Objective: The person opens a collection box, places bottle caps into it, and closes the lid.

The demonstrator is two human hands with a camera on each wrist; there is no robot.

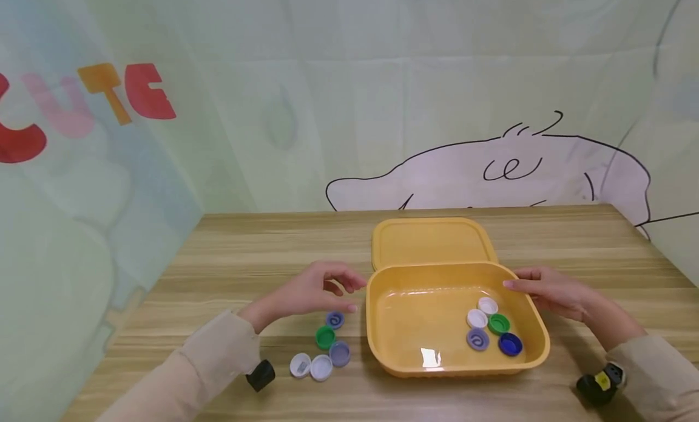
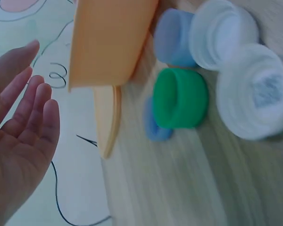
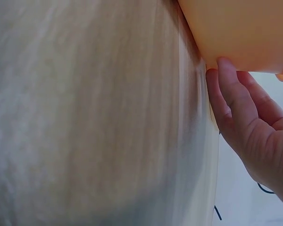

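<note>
One yellow box [image 1: 415,319] was set on the wooden table [image 1: 262,246], with five caps lying towards the right of its floor: two white caps [image 1: 477,318], a green cap [image 1: 499,323], a lilac cap [image 1: 477,339] and a dark blue cap [image 1: 510,343]. The box's right rim was pinched by the right hand [image 1: 557,293], its thumb laid over the edge; the other fingers were partly hidden behind the wall in the head view, and in the right wrist view the hand was cut off by the frame. The yellow lid [image 1: 431,243] was partly covered by the box in front of it. Near the box's left wall the left hand [image 1: 314,291] was held with fingers loosely bent and thumb set wide of them. Below it, five more caps [image 1: 324,337] were grouped on the table; in the left wrist view one of them was half hidden behind the green one, and the dark patch inside a white one was too blurred to be read. Both pale sleeves [image 1: 218,343] were cut off by the frame. On the wall cloth [image 1: 246,118], the first coloured letter was cropped, and a drawn figure's lower part was hidden by the table
</note>
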